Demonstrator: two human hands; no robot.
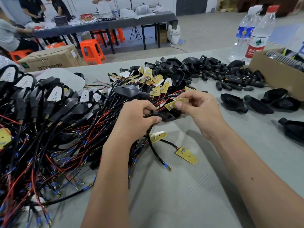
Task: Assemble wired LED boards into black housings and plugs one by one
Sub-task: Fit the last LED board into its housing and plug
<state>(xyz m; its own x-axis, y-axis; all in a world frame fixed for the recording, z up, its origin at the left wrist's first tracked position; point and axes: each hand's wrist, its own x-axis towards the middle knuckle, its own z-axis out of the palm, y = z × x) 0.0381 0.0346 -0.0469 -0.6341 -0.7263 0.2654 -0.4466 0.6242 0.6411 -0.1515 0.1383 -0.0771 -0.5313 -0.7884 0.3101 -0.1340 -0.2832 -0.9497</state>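
Far to the left, finished units (49,102) are lying in a heap on the worktop (189,186), their black housings already closed around white LED faces, with red and black leads trailing towards the viewer.

Moving inward, the left hand (139,115) is curling around a black housing (166,115), thumb pressing along its near edge and the fingers wrapping the far side. The housing is lying roughly level, its long axis running left to right, and its narrow neck end is sitting inside this hand, where a black cable is dropping away below the palm.

Just to the right, the right hand (197,107) is pinching a yellow LED board (174,103) between thumb and forefinger, the other fingers loosely bent. The board is hovering just above the housing and tilting up to the right, with its red and black wires running down and left towards the neck. Whether the board is already touching the housing rim cannot be told.

The seating move looks to depend on lowering the board down and left, along the housing's long axis, so the right hand is the one placed to drive it.

Farther right, empty housings (233,104) and black plugs (230,78) are waiting near a cardboard box (276,76).
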